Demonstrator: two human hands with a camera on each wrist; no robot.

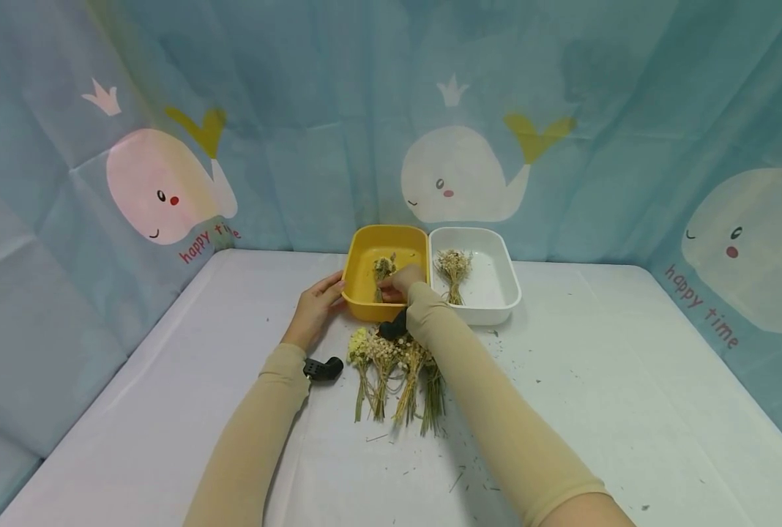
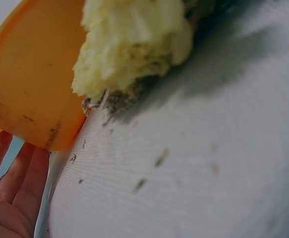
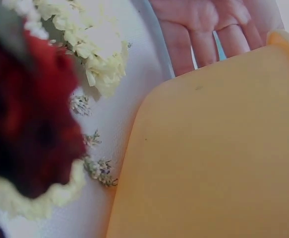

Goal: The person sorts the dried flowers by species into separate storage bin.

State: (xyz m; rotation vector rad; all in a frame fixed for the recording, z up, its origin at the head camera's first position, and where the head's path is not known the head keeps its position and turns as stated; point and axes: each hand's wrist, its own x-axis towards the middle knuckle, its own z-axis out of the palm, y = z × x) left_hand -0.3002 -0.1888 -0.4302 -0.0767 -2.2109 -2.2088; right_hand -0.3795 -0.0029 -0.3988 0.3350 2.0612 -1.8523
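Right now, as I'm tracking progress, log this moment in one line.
left grip: touching yellow tub | right grip: inside yellow tub, at bunch | white tub: second bunch | table: more bunches

1. The left arm (image 1: 246,446), covered by a snug beige fabric sleeve, is reached forward toward one o'clock.
2. The bare left hand (image 1: 315,311) is held with fingers lengthened toward one o'clock; in the left wrist view its palm is seen at eight o'clock, gaps being left between some fingers.
3. The right arm (image 1: 496,395), likewise sleeved in beige, is slanted from five o'clock toward eleven; bare skin is shown below the sleeve's lower hem.
4. The bare right hand (image 1: 404,280) is lowered, its fingers bent in a pinch toward nine o'clock.
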